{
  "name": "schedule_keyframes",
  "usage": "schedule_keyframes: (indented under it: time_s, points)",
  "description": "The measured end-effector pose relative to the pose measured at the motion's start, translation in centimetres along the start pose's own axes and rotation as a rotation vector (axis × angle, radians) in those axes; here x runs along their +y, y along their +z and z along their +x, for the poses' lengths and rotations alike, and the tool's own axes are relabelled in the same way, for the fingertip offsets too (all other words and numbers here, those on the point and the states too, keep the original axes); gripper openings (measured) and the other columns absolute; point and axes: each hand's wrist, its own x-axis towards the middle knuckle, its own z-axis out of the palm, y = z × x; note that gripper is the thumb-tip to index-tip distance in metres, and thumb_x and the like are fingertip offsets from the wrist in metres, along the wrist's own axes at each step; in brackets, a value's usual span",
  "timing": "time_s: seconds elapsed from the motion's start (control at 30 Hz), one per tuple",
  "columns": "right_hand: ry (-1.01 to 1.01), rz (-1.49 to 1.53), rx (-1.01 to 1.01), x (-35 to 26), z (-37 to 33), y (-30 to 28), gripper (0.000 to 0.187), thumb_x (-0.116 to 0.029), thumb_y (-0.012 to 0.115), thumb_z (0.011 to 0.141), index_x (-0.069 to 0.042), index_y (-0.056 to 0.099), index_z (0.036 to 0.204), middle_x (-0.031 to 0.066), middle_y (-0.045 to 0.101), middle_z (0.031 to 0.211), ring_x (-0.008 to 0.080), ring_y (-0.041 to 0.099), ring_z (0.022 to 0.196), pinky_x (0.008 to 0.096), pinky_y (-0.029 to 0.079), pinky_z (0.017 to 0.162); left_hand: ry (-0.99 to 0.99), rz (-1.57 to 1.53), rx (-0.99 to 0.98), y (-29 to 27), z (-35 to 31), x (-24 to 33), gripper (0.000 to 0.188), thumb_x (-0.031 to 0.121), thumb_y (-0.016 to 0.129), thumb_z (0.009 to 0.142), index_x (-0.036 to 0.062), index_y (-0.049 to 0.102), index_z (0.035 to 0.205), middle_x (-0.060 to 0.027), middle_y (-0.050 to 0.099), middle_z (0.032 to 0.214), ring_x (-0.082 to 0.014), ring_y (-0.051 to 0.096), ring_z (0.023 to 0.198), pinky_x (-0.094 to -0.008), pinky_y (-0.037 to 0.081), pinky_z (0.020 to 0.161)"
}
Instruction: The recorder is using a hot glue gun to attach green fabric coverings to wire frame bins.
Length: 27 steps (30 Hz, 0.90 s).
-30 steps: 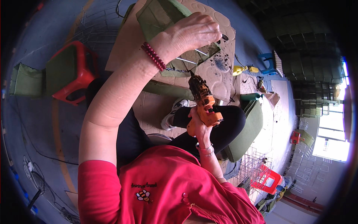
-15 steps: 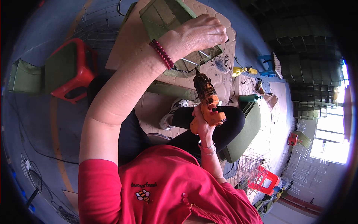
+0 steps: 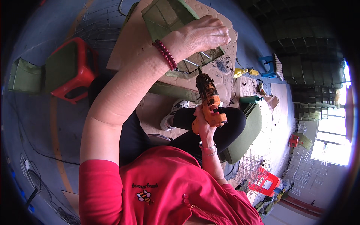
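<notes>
My left hand (image 3: 208, 33), with dark red beads at the wrist, reaches across a green fabric-covered wire box (image 3: 165, 18). Its fingers are closed at the box's far edge; the fingertips are mostly hidden. Pale wires (image 3: 192, 62) show below the hand, close to a dark-stained edge of the box. Lower down, my right hand (image 3: 205, 127) grips the handle of an orange glue gun (image 3: 212, 101). Dark residue crusts the gun's front, and its nozzle points up toward the box's near edge, where contact cannot be made out.
Under the box lies a cardboard-covered surface (image 3: 125, 48) with dark smears. A red stool (image 3: 82, 67) stands at left with green pieces. At right are a yellow bottle (image 3: 245, 71), a blue stool (image 3: 267, 65), stacked green panels (image 3: 247, 133) and wire frames (image 3: 251, 168).
My left hand and the box have shifted slightly to the right. The glue gun's nozzle has moved a little right, with my right hand nearly in place.
</notes>
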Motion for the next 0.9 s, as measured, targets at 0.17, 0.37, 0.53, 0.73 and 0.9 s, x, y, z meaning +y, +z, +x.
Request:
schedule_keyframes:
  time_s: [0.17, 0.37, 0.53, 0.73, 0.9]
  points:
    - [-0.017, -0.094, 0.051, 1.4, 0.1, 0.1, 0.026, -0.033, 0.074, 0.089, -0.011, 0.069, 0.102, 0.0009, 0.069, 0.09, 0.0174, 0.066, 0.084, 0.0335, 0.05, 0.075, 0.005, 0.035, 0.0, 0.0, 0.2, 0.3, 0.033, 0.023, 0.075, 0.078, 0.0152, 0.056, 0.104, 0.0003, 0.052, 0.105, -0.0186, 0.053, 0.108, -0.036, 0.044, 0.106]
    - [-0.034, -0.123, 0.049, 1.3, -0.7, 0.6, 0.028, -0.033, 0.075, 0.088, -0.01, 0.069, 0.102, 0.0026, 0.069, 0.09, 0.0196, 0.067, 0.085, 0.0358, 0.05, 0.075, -0.015, -0.005, -0.018, -0.3, 0.2, 0.1, 0.031, 0.024, 0.075, 0.079, 0.0152, 0.057, 0.103, 0.0006, 0.053, 0.105, -0.0184, 0.053, 0.107, -0.0357, 0.044, 0.106]
    - [0.012, -0.078, 0.014, 1.8, -0.8, 0.4, 0.027, -0.036, 0.073, 0.09, -0.011, 0.069, 0.101, 0.004, 0.069, 0.087, 0.0209, 0.066, 0.083, 0.037, 0.05, 0.073, -0.022, -0.04, -0.037, -0.4, 0.1, 0.0, 0.03, 0.025, 0.074, 0.08, 0.0156, 0.055, 0.101, 0.0016, 0.052, 0.106, -0.0179, 0.053, 0.105, -0.0351, 0.045, 0.105]
    - [-0.017, -0.12, -0.003, 1.8, -0.5, 0.3, 0.028, -0.037, 0.072, 0.09, -0.011, 0.07, 0.101, 0.0051, 0.069, 0.088, 0.0231, 0.066, 0.082, 0.0382, 0.05, 0.073, -0.003, -0.076, 0.024, -0.1, 0.1, -0.5, 0.033, 0.025, 0.075, 0.08, 0.0167, 0.054, 0.104, 0.0016, 0.05, 0.107, -0.0169, 0.052, 0.105, -0.0341, 0.045, 0.104]
    - [0.025, -0.063, -0.019, 1.9, -0.8, 0.6, 0.026, -0.033, 0.073, 0.09, -0.01, 0.069, 0.101, 0.0039, 0.068, 0.086, 0.0203, 0.066, 0.082, 0.0361, 0.05, 0.072, -0.004, -0.076, 0.001, -0.1, 0.0, -0.6, 0.034, 0.025, 0.075, 0.079, 0.0166, 0.054, 0.105, 0.0009, 0.049, 0.107, -0.017, 0.052, 0.105, -0.0336, 0.046, 0.104]
